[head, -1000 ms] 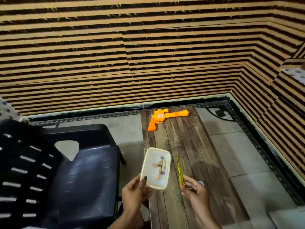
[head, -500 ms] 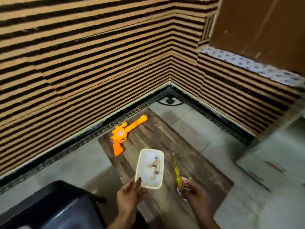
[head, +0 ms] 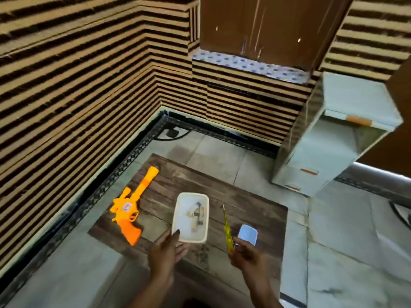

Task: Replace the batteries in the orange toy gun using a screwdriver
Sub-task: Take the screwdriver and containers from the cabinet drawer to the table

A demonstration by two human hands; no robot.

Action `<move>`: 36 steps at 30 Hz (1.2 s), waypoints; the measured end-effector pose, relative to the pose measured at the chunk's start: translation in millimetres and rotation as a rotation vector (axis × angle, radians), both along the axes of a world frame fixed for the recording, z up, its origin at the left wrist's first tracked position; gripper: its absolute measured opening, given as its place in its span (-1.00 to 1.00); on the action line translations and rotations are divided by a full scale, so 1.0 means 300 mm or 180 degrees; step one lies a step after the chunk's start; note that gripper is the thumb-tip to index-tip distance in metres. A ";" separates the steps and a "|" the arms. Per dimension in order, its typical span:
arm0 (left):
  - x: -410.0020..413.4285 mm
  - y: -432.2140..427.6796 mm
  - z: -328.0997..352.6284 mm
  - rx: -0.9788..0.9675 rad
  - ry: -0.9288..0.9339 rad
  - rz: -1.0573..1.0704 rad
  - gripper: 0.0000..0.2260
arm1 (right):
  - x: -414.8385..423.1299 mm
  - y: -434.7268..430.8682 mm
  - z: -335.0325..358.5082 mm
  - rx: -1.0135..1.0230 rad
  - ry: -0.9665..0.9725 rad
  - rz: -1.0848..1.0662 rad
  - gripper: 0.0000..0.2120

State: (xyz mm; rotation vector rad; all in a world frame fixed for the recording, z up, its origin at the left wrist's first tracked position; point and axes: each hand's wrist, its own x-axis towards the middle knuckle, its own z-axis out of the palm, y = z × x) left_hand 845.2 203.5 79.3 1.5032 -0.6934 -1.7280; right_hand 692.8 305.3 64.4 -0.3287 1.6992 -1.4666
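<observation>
Over the near end of the tabletop we hold two things. Our left hand pinches the near corner of the white tub, thumb on the rim and fingers below it; our right hand has its fingers curled round the yellow handle of the screwdriver, shaft pointing away from us. Whether the tub rests on the wood or hangs just above it we cannot tell. Small parts lie in the tub, too blurred to name. The gun lies flat near the left edge of the tabletop, close to the tub on its left, grip toward us and barrel away, and neither hand touches it. We judge that we are at the very start, laying out the tools, with the gun not yet opened. Next the tub needs setting down, so that the left hand can draw the gun close, turn it until the battery cover shows and steady it while the right hand seats the tip in the screw.
</observation>
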 end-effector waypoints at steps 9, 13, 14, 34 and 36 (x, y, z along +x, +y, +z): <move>-0.025 -0.105 -0.013 -0.0011 -0.0069 -0.0139 -0.69 | -0.028 -0.079 -0.010 0.0115 0.0190 0.0028 -0.63; -0.029 -0.123 -0.043 0.0080 -0.0107 -0.0204 -0.68 | -0.034 -0.108 -0.015 0.0117 0.0211 -0.0106 -0.65; -0.027 -0.128 -0.051 0.0090 -0.0142 -0.0219 -0.68 | -0.032 -0.115 -0.016 0.0128 0.0206 -0.0135 -0.66; 0.071 -0.462 -0.511 0.0752 -0.0654 -0.0910 -0.63 | 0.171 -0.378 -0.427 0.1564 0.0863 -0.0179 -0.66; 0.072 -0.463 -0.560 0.0869 -0.0675 -0.0948 -0.63 | 0.178 -0.389 -0.468 0.1756 0.0854 -0.0146 -0.70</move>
